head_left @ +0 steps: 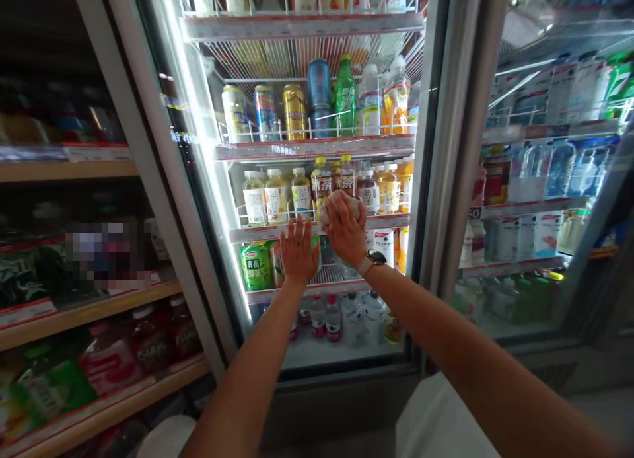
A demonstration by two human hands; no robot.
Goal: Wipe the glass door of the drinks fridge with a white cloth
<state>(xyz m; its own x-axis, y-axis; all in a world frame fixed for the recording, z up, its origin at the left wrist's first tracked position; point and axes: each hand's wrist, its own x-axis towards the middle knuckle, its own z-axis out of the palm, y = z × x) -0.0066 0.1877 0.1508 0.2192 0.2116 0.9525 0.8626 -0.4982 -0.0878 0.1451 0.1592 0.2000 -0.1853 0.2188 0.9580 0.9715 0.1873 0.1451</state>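
Observation:
My left hand lies flat, fingers spread, against the glass door of a lit drinks fridge. Just to its right, my right hand, with a watch on the wrist, presses a crumpled white cloth onto the same glass. Behind the glass at hand height stand tea bottles on a wire shelf, with green bottles one shelf below. Cans and taller bottles line the shelf above.
A second fridge door with water bottles and cartons stands to the right, past a grey door frame. Wooden shelves with packaged goods and bottles fill the left side. Small water bottles sit on the fridge's bottom shelf.

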